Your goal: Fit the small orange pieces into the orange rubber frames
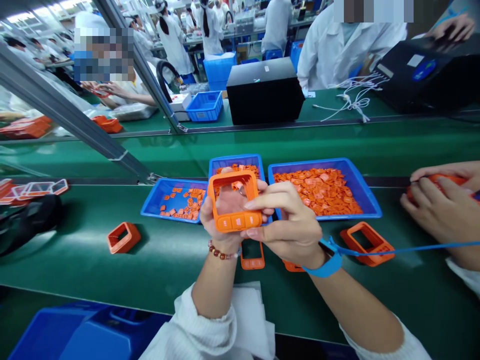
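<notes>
An orange plastic frame (237, 222) with a large square opening and a row of marked buttons along its lower edge is held up in front of me. My left hand (228, 200) supports it from behind, the palm showing through the opening. With thumb and index finger, my right hand (290, 220) pinches the frame's lower right corner by the buttons. A blue strap circles my right wrist. Just behind the frame are a small blue tray (234, 159) and a wider one (326, 164), both with small orange pieces. Another orange frame (252, 262) lies below my hands, partly covered.
A shallow blue tray (150, 202) with loose orange buttons sits at left. Orange housings lie on the green bench at left (123, 237) and right (367, 244). A co-worker's hands (446, 205) hold an orange part at far right. A metal post (93, 120) slants across the left.
</notes>
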{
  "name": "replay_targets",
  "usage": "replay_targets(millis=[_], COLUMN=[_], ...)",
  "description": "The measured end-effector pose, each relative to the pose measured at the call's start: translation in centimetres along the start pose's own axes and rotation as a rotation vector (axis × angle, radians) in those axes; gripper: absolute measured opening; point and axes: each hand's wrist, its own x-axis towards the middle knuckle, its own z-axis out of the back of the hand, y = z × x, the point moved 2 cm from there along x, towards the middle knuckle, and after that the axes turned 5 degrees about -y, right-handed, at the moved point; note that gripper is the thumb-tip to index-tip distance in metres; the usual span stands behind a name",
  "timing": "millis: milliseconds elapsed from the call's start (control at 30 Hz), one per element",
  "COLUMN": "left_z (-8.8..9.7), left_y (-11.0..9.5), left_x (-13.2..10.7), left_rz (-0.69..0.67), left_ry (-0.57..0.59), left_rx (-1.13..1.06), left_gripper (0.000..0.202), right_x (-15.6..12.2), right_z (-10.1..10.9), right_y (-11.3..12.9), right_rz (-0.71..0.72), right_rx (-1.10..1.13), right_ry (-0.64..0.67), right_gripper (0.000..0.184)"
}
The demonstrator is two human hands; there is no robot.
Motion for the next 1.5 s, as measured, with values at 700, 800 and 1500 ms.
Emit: replay_targets(millis=[700, 800, 1500], left_z=[0.6, 0.7, 0.7], left_y=[-0.2, -0.1, 0.1], left_x=[-0.1, -0.1, 0.6], left_rz=[-0.019, -0.010, -0.023], left_ry=[0.022, 0.041, 0.001], left_rx=[-0.089, -0.101, 0.001], left_gripper=[0.071, 0.068, 0.071], right_x=[-0.1, -0.1, -0.4], right_z=[-0.2, -0.2, -0.4], right_y=[0.3, 0.3, -0.8], right_rz=[-0.030, -0.026, -0.015], right_rx=[0.007, 0.001, 0.021], right_ry=[0.012, 0.015, -0.003], right_gripper=[0.019, 0.019, 0.018])
